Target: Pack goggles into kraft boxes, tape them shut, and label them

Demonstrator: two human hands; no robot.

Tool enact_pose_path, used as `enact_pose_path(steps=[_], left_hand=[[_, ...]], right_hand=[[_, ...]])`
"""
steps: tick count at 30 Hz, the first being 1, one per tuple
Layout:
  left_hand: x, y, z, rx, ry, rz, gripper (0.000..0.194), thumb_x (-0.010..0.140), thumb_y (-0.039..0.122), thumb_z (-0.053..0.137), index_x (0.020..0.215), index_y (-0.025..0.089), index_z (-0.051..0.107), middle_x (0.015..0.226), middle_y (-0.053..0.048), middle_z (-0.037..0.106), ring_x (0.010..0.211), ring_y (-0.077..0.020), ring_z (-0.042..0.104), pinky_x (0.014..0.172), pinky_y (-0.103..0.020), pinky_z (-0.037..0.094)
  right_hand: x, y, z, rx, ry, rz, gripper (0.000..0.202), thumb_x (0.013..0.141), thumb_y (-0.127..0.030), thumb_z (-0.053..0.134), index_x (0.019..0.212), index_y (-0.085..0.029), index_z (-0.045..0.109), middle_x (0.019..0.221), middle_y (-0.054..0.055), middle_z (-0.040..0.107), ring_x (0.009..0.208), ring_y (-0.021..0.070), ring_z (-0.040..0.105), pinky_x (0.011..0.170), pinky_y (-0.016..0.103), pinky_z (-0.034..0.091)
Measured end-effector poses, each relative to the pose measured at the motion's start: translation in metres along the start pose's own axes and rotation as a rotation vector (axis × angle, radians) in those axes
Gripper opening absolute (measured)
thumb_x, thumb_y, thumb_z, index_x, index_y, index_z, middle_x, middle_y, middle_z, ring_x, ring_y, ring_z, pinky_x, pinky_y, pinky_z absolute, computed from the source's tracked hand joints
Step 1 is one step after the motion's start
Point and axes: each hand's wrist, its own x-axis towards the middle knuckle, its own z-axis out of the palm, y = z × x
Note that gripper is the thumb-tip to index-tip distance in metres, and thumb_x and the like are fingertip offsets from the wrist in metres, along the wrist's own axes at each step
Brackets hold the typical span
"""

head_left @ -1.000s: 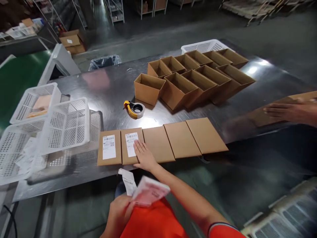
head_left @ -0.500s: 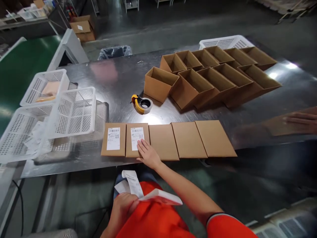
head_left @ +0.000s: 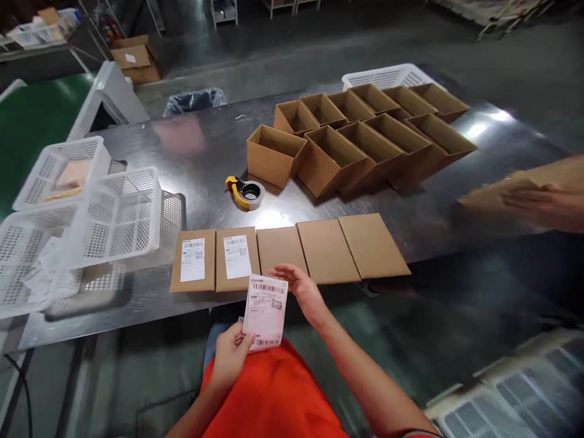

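Note:
Pinched in my left hand [head_left: 233, 353] is a stack of printed labels [head_left: 267, 310], held upright below the table's front edge. My right hand [head_left: 298, 289] is raised at the labels' upper right corner, its fingers apart; whether a fingertip touches them I cannot tell. A row of closed cardboard boxes lies along the front edge. The leftmost box [head_left: 176, 261] and the second box [head_left: 220, 261] each bear a white label. The third box [head_left: 280, 246], partly behind my right hand, and the two boxes to its right [head_left: 326, 249] show plain brown tops.
A yellow tape dispenser [head_left: 244, 193] lies behind the row. Several open cardboard boxes [head_left: 274, 161] stand at the back right, before a white basket [head_left: 387, 76]. White baskets [head_left: 123, 207] are at the left. Another person's hand [head_left: 542, 204] holds blurred cardboard [head_left: 502, 188] at the right.
My right hand has left the second box's label and come back to the labels. My left hand has raised the stack, now face up. At the right, the other person's cardboard has shifted.

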Motion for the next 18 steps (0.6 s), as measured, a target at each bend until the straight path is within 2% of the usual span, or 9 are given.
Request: enact_pose_path(steps=[2, 4, 6, 7, 9, 11, 13, 15, 18], left_hand=[[0.008, 0.002, 0.015, -0.053, -0.087, -0.057, 0.045, 0.067, 0.055, 0.070, 0.080, 0.012, 0.067, 0.069, -0.007, 0.069, 0.065, -0.0188, 0.064, 0.061, -0.026, 0.050], [0.014, 0.007, 0.027, -0.108, -0.162, -0.108, 0.061, 0.065, 0.053, 0.074, 0.108, 0.011, 0.063, 0.068, -0.005, 0.069, 0.058, -0.0163, 0.062, 0.056, -0.024, 0.047], [0.019, 0.018, 0.036, -0.202, -0.208, -0.125, 0.090, 0.063, 0.049, 0.078, 0.137, 0.014, 0.040, 0.077, -0.005, 0.071, 0.060, -0.0162, 0.063, 0.057, -0.024, 0.048], [0.022, 0.025, 0.040, -0.250, -0.215, -0.118, 0.098, 0.063, 0.048, 0.079, 0.143, 0.016, 0.030, 0.082, -0.006, 0.072, 0.063, -0.0170, 0.065, 0.059, -0.025, 0.050], [0.030, 0.038, 0.048, -0.297, -0.203, -0.090, 0.092, 0.065, 0.047, 0.078, 0.139, 0.016, 0.033, 0.086, -0.007, 0.072, 0.064, -0.0182, 0.067, 0.061, -0.028, 0.052], [0.038, 0.048, 0.054, -0.291, -0.174, -0.079, 0.066, 0.068, 0.047, 0.076, 0.119, 0.015, 0.051, 0.080, -0.006, 0.071, 0.061, -0.0182, 0.066, 0.059, -0.029, 0.053], [0.047, 0.050, 0.061, -0.276, -0.134, -0.072, 0.047, 0.067, 0.047, 0.076, 0.096, 0.015, 0.059, 0.072, -0.004, 0.070, 0.058, -0.0176, 0.065, 0.057, -0.028, 0.052], [0.053, 0.045, 0.069, -0.281, -0.075, -0.070, 0.043, 0.066, 0.049, 0.076, 0.085, 0.013, 0.062, 0.071, -0.004, 0.070, 0.061, -0.0176, 0.065, 0.057, -0.026, 0.051], [0.056, 0.026, 0.080, -0.316, 0.002, -0.137, 0.050, 0.066, 0.055, 0.074, 0.088, 0.011, 0.068, 0.075, -0.007, 0.071, 0.068, -0.0198, 0.066, 0.060, -0.027, 0.052]], right_hand=[[-0.008, -0.017, -0.009, -0.020, 0.076, 0.046, 0.032, 0.082, -0.045, 0.062, 0.102, -0.020, 0.065, 0.095, 0.009, 0.070, 0.082, 0.0209, 0.067, 0.067, 0.030, 0.055], [-0.014, -0.029, -0.014, -0.120, 0.114, 0.051, 0.014, 0.078, -0.033, 0.067, 0.083, -0.020, 0.068, 0.078, 0.004, 0.068, 0.068, 0.0168, 0.062, 0.059, 0.026, 0.051], [-0.020, -0.034, -0.016, -0.189, 0.072, 0.039, 0.009, 0.079, -0.027, 0.064, 0.075, -0.021, 0.069, 0.069, 0.002, 0.066, 0.062, 0.0147, 0.059, 0.055, 0.024, 0.047], [-0.023, -0.035, -0.017, -0.207, 0.052, 0.038, 0.009, 0.080, -0.026, 0.063, 0.077, -0.021, 0.069, 0.067, 0.001, 0.066, 0.060, 0.0140, 0.058, 0.055, 0.024, 0.046], [-0.030, -0.032, -0.019, -0.223, 0.038, 0.052, 0.011, 0.082, -0.026, 0.060, 0.085, -0.021, 0.070, 0.067, 0.000, 0.066, 0.056, 0.0127, 0.056, 0.052, 0.023, 0.044], [-0.035, -0.027, -0.022, -0.234, 0.070, 0.071, 0.013, 0.084, -0.027, 0.059, 0.090, -0.022, 0.070, 0.066, -0.001, 0.066, 0.052, 0.0120, 0.054, 0.050, 0.023, 0.042], [-0.035, -0.019, -0.024, -0.250, 0.114, 0.071, 0.012, 0.083, -0.028, 0.060, 0.084, -0.022, 0.070, 0.064, -0.001, 0.065, 0.054, 0.0127, 0.054, 0.051, 0.023, 0.043], [-0.024, -0.008, -0.028, -0.237, 0.142, 0.057, 0.012, 0.081, -0.029, 0.062, 0.075, -0.021, 0.069, 0.071, 0.002, 0.066, 0.063, 0.0151, 0.058, 0.058, 0.026, 0.046], [0.014, 0.013, -0.036, -0.195, 0.183, 0.070, 0.017, 0.079, -0.034, 0.064, 0.072, -0.019, 0.069, 0.093, 0.008, 0.066, 0.076, 0.0187, 0.062, 0.066, 0.031, 0.050]])
